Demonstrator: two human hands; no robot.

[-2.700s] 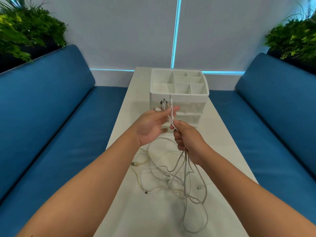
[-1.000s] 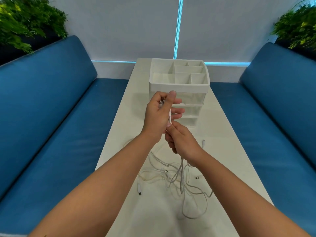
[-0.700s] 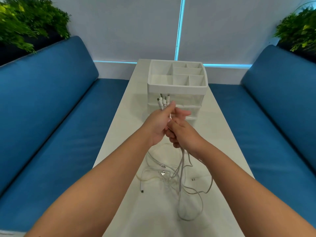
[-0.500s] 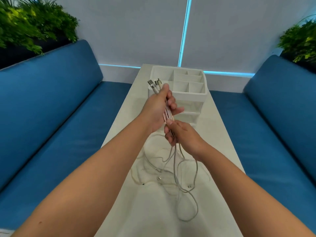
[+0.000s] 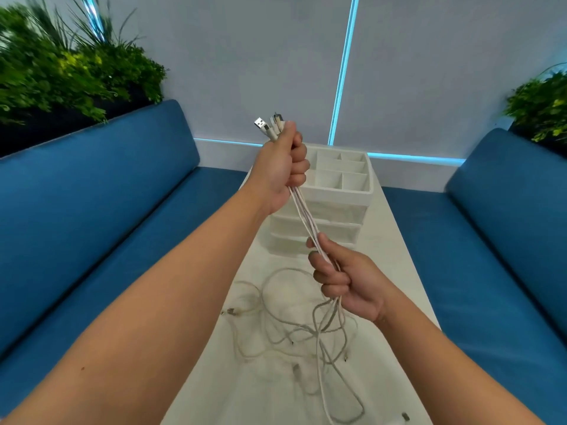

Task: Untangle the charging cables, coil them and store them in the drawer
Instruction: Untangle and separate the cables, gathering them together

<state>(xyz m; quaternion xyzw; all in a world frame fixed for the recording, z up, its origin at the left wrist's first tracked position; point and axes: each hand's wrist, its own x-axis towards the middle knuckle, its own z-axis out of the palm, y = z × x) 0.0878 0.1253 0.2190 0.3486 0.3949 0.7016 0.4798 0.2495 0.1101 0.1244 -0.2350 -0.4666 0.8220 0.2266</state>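
Note:
Several white charging cables (image 5: 306,220) run as one bundle between my hands. My left hand (image 5: 283,170) is raised and fisted round the bundle just below the plugs (image 5: 270,125), which stick out above my thumb. My right hand (image 5: 346,280) is lower and nearer me, closed round the same bundle. Below it the cables fall into tangled loops (image 5: 294,329) on the white table (image 5: 395,240). Behind my hands stands the white drawer organizer (image 5: 340,210), its drawers shut and its top compartments bare.
Blue sofa benches (image 5: 122,216) run along both sides of the narrow table. Green plants (image 5: 61,72) sit behind the left backrest and at the far right. A loose plug end (image 5: 405,416) lies near the table's front right.
My left hand has lifted the plug ends higher, drawing the bundle taut. My right hand has slid down the cables, so the hands are now well apart.

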